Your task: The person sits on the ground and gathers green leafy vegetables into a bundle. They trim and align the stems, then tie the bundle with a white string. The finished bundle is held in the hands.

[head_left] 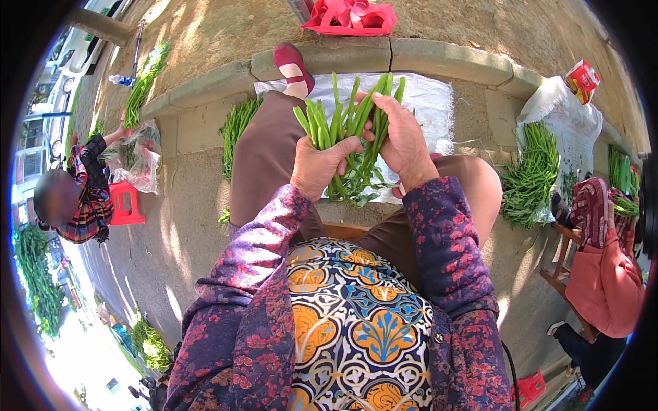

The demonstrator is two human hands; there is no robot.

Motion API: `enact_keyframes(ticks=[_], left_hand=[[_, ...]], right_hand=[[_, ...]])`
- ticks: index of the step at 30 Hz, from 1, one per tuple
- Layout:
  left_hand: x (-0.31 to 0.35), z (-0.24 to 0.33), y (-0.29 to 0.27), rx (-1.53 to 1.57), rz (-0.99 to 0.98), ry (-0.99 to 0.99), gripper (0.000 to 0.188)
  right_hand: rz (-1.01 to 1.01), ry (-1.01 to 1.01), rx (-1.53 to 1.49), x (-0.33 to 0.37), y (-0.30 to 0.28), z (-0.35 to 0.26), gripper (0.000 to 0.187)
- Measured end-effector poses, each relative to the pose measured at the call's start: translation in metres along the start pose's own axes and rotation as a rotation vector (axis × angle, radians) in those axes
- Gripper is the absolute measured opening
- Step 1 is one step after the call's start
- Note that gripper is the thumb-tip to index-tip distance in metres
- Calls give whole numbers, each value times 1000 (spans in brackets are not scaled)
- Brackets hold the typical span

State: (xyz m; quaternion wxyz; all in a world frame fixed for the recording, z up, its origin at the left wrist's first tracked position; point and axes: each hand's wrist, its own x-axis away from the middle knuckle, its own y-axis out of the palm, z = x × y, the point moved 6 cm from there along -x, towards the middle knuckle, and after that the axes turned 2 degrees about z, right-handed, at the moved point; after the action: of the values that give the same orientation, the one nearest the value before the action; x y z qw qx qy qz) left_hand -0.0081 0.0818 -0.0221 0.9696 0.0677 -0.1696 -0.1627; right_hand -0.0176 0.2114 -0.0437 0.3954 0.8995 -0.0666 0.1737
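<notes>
the left hand and the right hand have little room between them — the green stalks fill it; the left leg walls off that side, with leafy greens lying just beyond; i see an easier way past the right hand, over the white sheet and the strip of paving beside it, until the big greens pile blocks the way; straight ahead — the stone kerb stands across; the right leg bars the lower right
</notes>
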Motion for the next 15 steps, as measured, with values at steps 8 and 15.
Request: enact_keyframes(ticks=[8, 15], left_hand=[[1, -4, -5, -82, 55, -46, 17], [1, -6, -5, -22, 67, -44, 17]], right_hand=[[-9, -43, 167, 1, 2, 1, 24], [-5, 1, 141, 5, 5, 1, 22]])
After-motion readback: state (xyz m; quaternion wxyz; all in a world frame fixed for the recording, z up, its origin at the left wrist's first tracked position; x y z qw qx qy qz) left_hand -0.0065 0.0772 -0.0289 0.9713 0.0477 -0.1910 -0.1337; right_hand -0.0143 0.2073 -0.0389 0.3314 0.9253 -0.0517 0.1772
